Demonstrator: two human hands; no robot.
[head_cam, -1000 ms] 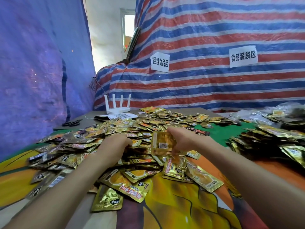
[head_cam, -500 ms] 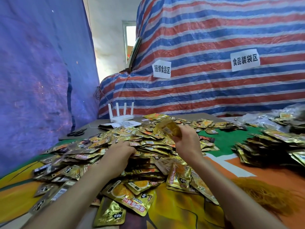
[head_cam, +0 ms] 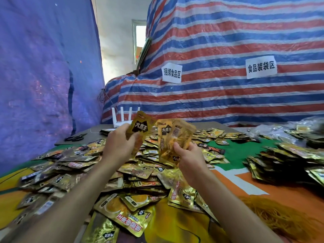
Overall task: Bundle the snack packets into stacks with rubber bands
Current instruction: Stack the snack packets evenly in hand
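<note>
A big loose heap of gold snack packets (head_cam: pixel 133 174) covers the middle of the table. My left hand (head_cam: pixel 118 146) is raised above the heap and grips one gold packet (head_cam: pixel 140 128) upright, label facing me. My right hand (head_cam: pixel 190 158) holds a small fan of gold packets (head_cam: pixel 172 137) upright beside it, thumb across their lower part. The two held lots are close together but apart. A mass of yellow-brown rubber bands (head_cam: pixel 278 214) lies on the cloth at the lower right.
A second pile of gold packets (head_cam: pixel 287 162) lies at the right, with clear bags (head_cam: pixel 287 128) behind. A white router (head_cam: pixel 122 118) and black scissors (head_cam: pixel 75 137) sit at the back left. Blue and striped tarps wall the table.
My left hand has come up out of the heap with one packet. My right hand has lifted its packets higher and turned them upright. The camera has tilted up.
</note>
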